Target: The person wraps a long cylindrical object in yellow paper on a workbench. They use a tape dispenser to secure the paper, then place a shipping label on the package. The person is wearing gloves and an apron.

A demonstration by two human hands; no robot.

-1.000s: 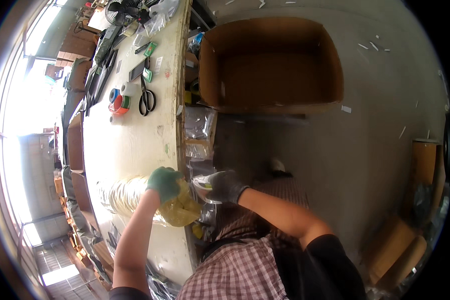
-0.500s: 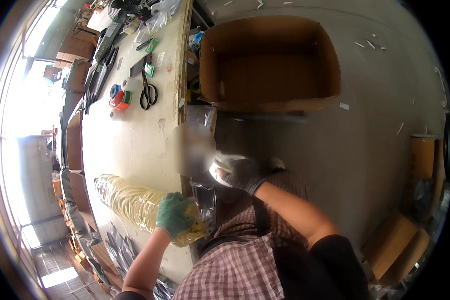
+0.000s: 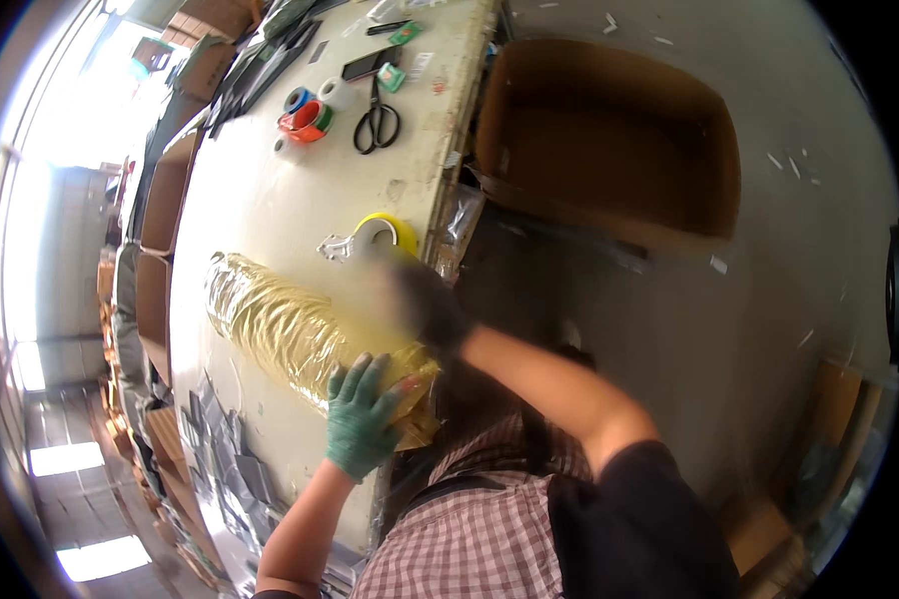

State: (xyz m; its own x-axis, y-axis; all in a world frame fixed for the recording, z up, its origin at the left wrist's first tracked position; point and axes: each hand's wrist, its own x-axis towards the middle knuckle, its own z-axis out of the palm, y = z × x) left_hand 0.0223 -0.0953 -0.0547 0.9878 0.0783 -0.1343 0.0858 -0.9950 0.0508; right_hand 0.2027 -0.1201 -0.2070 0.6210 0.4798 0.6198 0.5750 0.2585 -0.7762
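Observation:
A long bundle (image 3: 275,314) wrapped in shiny, crinkled yellow film lies slantwise on the table. My left hand (image 3: 362,419), in a green glove, rests on its near end with the fingers spread. In a dark glove, my right hand (image 3: 425,304) is over the table edge, just above the bundle's near right end. Motion smears its fingers, and a hazy patch covers what lies beside them. Just beyond that hand, a yellow-edged roll of tape (image 3: 402,230) sits on the table, with a crumpled clear strip (image 3: 336,247) at its left.
Farther along the table (image 3: 230,190) lie black scissors (image 3: 377,128), a phone (image 3: 368,65), and tape rolls in red (image 3: 305,122), blue and white. A large open carton (image 3: 609,215) stands right of the table. Grey flat pieces (image 3: 230,449) lie at the left.
My right hand has moved left toward the bundle; the whitish round thing it held is no longer seen in it. A tape roll now shows on the table. My left hand's fingers have spread.

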